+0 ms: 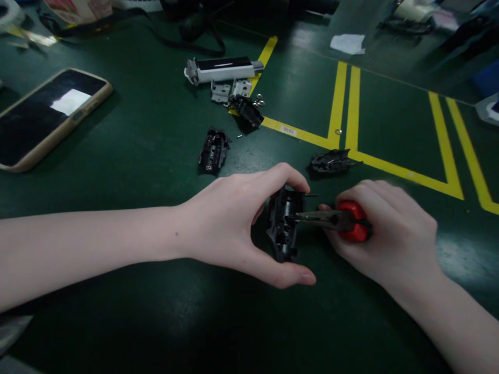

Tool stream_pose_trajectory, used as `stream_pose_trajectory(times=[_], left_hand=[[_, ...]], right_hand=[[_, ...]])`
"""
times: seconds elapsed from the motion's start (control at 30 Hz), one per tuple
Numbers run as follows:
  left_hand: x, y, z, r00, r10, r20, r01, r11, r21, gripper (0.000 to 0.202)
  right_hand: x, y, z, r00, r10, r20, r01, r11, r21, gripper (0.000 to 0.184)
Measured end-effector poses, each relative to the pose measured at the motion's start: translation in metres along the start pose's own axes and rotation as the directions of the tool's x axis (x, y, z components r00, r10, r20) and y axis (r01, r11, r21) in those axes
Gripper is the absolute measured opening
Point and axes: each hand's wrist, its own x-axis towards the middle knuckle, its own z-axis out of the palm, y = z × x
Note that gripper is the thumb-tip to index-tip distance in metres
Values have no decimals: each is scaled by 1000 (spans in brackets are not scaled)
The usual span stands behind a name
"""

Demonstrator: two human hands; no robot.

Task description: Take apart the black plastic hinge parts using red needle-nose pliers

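Note:
My left hand (pixel 249 226) grips a black plastic housing (pixel 286 226) between thumb and fingers, its hollow, ribbed inside facing the right. A thin metal pin sticks out near the top of it. In my right hand (pixel 390 228) is a pair of needle-nose pliers (pixel 331 219) with red handles, the fingers wrapped round them. The pliers' tips reach into the middle of the housing; whether they pinch anything there is too small to tell. Beyond my hands lie similar black plastic parts: one open shell (pixel 213 150) to the left and a pointed piece (pixel 335 161) to the right.
Farther back are a white and black bar-shaped part (pixel 224 69), metal brackets (pixel 230 90), another black shell (pixel 247 111) and several small rings (pixel 259 99). A phone (pixel 54 114) lies at the left. Yellow tape (pixel 401 171) marks the green table; a white scrap (pixel 348 44) lies behind.

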Motion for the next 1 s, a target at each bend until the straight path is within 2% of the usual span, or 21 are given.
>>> stream_pose_trajectory(times=[0.17, 0.6, 0.77, 1.0], left_hand=[[0, -2, 1, 1000, 10, 5, -10, 1000, -21, 67], [-1, -4, 1, 998, 58, -16, -57, 995, 82, 69], [0, -4, 0, 997, 72, 22, -73, 997, 31, 71], [-2, -5, 3, 995, 100, -15, -100, 994, 43, 69]], right_hand=[[-1, 0, -1, 1000, 0, 14, 0, 1000, 10, 12], [-2, 1, -4, 996, -69, 50, 71, 997, -28, 10], [-1, 2, -7, 993, -89, 72, 91, 995, -26, 10], [0, 2, -7, 992, -112, 60, 114, 993, -42, 11]])
